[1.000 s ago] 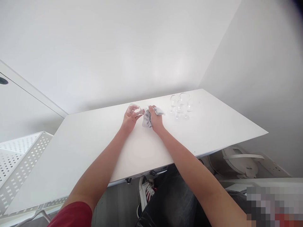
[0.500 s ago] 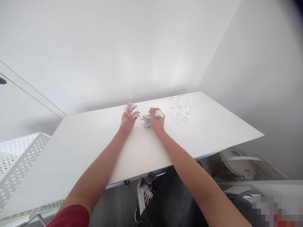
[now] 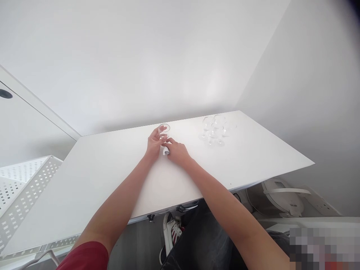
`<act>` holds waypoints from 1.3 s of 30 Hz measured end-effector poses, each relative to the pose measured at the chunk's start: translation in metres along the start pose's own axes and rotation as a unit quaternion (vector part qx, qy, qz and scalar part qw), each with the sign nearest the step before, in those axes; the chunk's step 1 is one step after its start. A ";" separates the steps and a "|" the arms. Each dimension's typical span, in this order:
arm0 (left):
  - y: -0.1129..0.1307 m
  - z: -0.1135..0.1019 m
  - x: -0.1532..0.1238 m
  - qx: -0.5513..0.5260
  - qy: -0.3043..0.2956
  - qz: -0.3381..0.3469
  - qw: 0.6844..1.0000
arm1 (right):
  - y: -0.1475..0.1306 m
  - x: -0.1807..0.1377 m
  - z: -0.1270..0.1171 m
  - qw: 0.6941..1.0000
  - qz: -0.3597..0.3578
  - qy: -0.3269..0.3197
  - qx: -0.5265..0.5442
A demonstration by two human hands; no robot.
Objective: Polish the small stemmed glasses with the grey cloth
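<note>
My left hand (image 3: pixel 154 143) is closed around the bowl of a clear wine glass (image 3: pixel 164 128), whose rim points up and away from me. Close against it, my right hand (image 3: pixel 177 150) grips a small white cloth (image 3: pixel 165 150) at the glass's lower part. The fingers hide most of the stem and foot. Both hands are just above the white table (image 3: pixel 112 168), near its middle. To their right, a group of several clear stemmed glasses (image 3: pixel 215 129) stands on the tabletop.
A plain white wall (image 3: pixel 157 67) rises behind the table. White perforated metal panels (image 3: pixel 30 183) stand at the left. Below the table's right edge is a rounded white appliance with a handle (image 3: pixel 284 195). A sneaker (image 3: pixel 171 232) shows on the floor below.
The glass has gone from tilted sideways to more upright and moved slightly right. My right hand with the cloth has moved left, right up to my left hand.
</note>
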State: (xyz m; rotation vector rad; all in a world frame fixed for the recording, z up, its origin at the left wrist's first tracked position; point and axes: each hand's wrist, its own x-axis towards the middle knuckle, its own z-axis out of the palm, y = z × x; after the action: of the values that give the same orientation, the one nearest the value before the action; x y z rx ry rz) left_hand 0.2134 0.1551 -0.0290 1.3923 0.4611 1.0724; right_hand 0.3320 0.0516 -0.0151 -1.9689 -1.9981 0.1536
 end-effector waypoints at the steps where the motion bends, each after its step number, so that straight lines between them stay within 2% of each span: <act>1: -0.001 0.000 0.000 -0.002 0.001 -0.004 1.000 | -0.001 0.000 0.000 1.000 0.002 -0.005 -0.011; 8: -0.003 0.000 -0.001 -0.009 -0.006 -0.030 0.999 | -0.009 0.000 -0.001 0.998 0.028 -0.018 -0.054; 14: -0.007 0.000 0.001 0.003 -0.021 -0.027 0.999 | -0.012 -0.006 -0.001 0.995 0.058 -0.027 -0.071; 18: -0.007 0.002 0.002 -0.011 -0.052 -0.019 0.998 | -0.011 -0.020 -0.002 0.993 0.077 -0.032 -0.088; 22: -0.007 0.003 0.001 -0.014 -0.032 -0.030 0.999 | -0.003 -0.048 -0.006 0.991 0.090 -0.028 -0.097; 26: -0.008 0.003 0.001 -0.013 0.007 -0.062 0.998 | 0.018 -0.090 -0.014 0.986 0.126 -0.020 -0.108; 33: -0.004 0.005 0.001 -0.024 0.003 -0.079 0.997 | 0.087 -0.169 -0.036 0.962 0.234 0.030 -0.136; 36: -0.002 0.007 0.000 -0.032 0.002 -0.084 0.996 | 0.115 -0.187 -0.046 0.946 0.285 0.057 -0.143; 39: -0.001 0.009 -0.001 -0.034 0.000 -0.090 0.995 | 0.133 -0.192 -0.052 0.932 0.321 0.076 -0.148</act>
State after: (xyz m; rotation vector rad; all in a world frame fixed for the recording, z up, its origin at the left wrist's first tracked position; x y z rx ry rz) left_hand 0.2200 0.1496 -0.0282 1.2670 0.5347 0.9334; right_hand 0.4730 -0.1404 -0.0366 -2.6731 -1.2737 -0.1584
